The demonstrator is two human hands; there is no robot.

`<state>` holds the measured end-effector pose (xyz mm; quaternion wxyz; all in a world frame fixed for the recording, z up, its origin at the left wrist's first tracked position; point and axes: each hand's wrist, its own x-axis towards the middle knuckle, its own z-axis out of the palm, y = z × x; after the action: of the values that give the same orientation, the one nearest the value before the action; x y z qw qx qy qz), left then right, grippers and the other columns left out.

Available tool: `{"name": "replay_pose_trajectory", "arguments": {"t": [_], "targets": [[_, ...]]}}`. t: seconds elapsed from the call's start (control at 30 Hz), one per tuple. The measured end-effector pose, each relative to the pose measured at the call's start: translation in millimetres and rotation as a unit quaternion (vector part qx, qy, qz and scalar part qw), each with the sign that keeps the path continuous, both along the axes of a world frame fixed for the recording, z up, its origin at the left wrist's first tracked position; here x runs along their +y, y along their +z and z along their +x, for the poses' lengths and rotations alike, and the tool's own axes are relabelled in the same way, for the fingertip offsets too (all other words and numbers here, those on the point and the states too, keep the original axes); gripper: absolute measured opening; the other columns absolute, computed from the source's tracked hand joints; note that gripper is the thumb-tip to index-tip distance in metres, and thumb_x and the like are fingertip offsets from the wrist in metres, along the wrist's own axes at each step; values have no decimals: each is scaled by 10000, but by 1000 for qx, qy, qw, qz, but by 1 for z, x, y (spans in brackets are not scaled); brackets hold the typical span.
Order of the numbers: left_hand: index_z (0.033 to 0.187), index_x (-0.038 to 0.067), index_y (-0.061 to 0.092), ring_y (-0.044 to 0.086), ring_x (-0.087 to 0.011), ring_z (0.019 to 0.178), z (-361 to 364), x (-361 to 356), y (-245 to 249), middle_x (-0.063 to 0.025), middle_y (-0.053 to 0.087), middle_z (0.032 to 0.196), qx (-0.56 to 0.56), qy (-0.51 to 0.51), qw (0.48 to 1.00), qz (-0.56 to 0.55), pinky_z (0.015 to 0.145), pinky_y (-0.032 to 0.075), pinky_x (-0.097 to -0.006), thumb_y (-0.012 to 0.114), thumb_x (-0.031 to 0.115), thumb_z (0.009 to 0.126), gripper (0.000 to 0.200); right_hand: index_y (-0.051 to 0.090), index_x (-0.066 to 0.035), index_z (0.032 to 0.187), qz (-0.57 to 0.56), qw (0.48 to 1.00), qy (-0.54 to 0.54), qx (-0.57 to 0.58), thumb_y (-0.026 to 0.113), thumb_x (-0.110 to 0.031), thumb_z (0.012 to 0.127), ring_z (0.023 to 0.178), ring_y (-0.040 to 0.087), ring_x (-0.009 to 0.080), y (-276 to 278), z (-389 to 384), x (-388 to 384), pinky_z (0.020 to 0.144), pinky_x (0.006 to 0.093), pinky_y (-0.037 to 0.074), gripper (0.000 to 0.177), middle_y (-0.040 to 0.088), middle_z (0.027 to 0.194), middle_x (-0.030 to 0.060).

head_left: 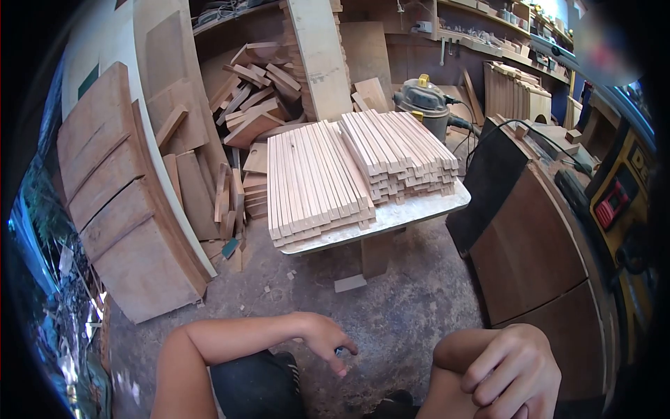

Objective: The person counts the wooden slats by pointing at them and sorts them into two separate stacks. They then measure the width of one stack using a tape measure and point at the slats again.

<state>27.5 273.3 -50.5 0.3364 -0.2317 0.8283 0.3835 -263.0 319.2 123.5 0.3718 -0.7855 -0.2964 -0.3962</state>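
Observation:
My left hand hangs over the concrete floor, thumb and fingers loosely bent and apart. A small dark patch shows in the gap between them. My right hand is raised at the lower right with its fingers curled in; what they close on, if anything, is hidden. Ahead of both hands, a pale-topped table carries two stacks of wood strips. The left stack is lower, while the right stack rises in several layers. Neither hand touches the wood.
Large boards lean at the left beside a heap of wood offcuts. A shop vacuum stands behind the table. Close on the right is a brown-panelled cabinet. A small block lies on the floor.

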Motion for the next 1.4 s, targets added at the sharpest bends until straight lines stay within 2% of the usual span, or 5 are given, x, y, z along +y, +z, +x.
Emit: {"name": "replay_pose_trajectory", "arguments": {"t": [0.33,0.73,1.4], "targets": [[1586,175,478,653,-453,1219,0,0,-5,-277,710,1263,-17,13,1000,13,1072,480,-508,656,719,887,904,739,-456,1289,3,1000,14,-9,693,-211,1030,491,365,106,-1,-3,-6,513,276,358,360,536,666,8],[1580,161,484,665,-456,1190,-3,-4,-8,-274,723,1230,-7,3,1000,17,1056,491,-511,657,724,877,917,706,-463,1353,9,1000,-12,5,714,-225,1015,493,348,114,-8,-5,-10,512,274,334,413,534,667,9],[1572,122,488,671,-452,1184,-3,-2,1,-290,725,1205,8,-5,1000,21,1058,490,-500,661,700,893,908,726,-446,1323,15,1000,-9,10,733,-197,994,500,343,114,-12,0,-20,508,277,323,412,524,677,7]]}}
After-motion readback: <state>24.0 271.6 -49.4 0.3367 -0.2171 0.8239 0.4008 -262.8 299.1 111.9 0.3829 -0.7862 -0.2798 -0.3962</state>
